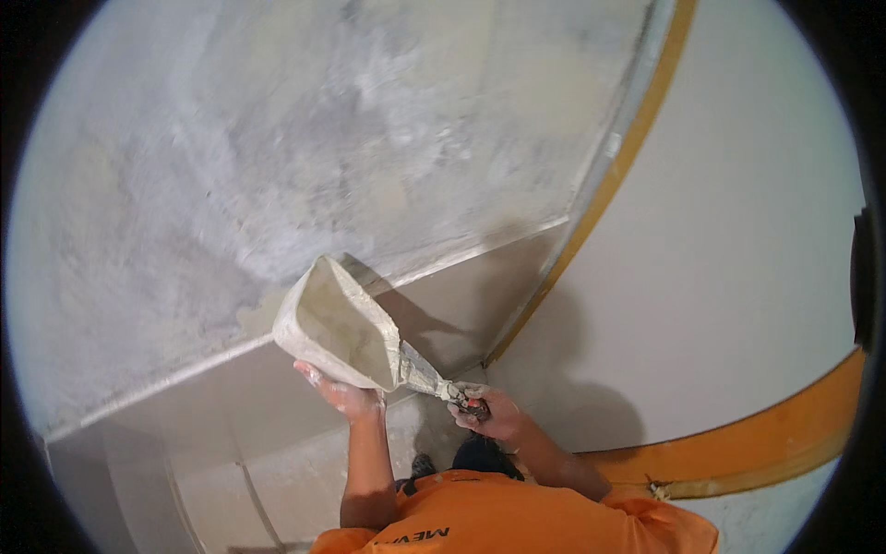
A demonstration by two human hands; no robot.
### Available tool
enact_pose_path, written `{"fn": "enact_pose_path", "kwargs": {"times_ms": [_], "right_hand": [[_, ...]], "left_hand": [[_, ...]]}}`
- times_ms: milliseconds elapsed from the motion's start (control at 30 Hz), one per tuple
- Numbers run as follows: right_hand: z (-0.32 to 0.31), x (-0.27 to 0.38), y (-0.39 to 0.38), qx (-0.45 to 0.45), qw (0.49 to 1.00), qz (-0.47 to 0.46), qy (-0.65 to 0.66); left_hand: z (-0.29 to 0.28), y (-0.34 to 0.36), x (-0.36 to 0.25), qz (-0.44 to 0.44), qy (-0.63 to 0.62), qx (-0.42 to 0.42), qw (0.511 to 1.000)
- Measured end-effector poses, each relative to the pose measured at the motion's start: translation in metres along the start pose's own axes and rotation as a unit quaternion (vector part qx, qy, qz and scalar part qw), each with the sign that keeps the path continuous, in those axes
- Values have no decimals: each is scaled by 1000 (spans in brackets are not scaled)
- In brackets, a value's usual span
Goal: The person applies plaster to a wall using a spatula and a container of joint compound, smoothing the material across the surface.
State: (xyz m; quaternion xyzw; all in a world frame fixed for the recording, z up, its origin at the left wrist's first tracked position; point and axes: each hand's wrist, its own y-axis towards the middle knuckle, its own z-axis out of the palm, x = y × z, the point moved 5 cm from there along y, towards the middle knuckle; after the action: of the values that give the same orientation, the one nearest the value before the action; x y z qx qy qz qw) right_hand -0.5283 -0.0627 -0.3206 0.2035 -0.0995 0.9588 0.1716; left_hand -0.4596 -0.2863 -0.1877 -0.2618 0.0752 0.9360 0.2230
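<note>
My left hand (340, 388) grips a pale, plaster-crusted plastic tub (337, 323) from below, tilted so its open inside faces me, with some pale material within. My right hand (489, 411) is closed on the dark-and-red handle of a putty knife (423, 374). The knife's plaster-coated blade rests at the tub's right rim, partly hidden by it. The tub is just in front of a wall (231, 148) with patchy grey and white plaster, above a straight horizontal bead along that wall.
A smooth pale wall (701, 240) edged with yellow-orange tape (628, 157) stands on the right, with an orange band (757, 425) low along it. Grey panels (148, 462) lie below the bead at left. My legs and a dark shoe (422, 464) show beneath my orange shirt.
</note>
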Motion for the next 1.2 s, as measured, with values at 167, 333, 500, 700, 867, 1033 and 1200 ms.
{"fn": "enact_pose_path", "kwargs": {"times_ms": [167,333,500,700,867,1033,1200], "right_hand": [[15,5,0,-2,998,-52,30],[82,49,-26,-13,981,-192,2],[138,86,-26,-13,964,-265,-19],[177,124,-19,2,921,-384,-68],[194,134,-8,44,916,-386,-99],[200,136,-1,-33,874,-468,-123],[219,127,-1,6,863,-474,-178]], "left_hand": [[14,5,-20,91,111,117,983],[49,-36,-22,-151,2,43,988],[70,-35,-15,-249,-252,323,878],[97,-52,-35,-250,5,184,951],[99,-47,-34,-245,-29,207,947],[84,-39,-12,-253,-55,273,927],[82,-37,-9,-247,-72,275,926]]}}
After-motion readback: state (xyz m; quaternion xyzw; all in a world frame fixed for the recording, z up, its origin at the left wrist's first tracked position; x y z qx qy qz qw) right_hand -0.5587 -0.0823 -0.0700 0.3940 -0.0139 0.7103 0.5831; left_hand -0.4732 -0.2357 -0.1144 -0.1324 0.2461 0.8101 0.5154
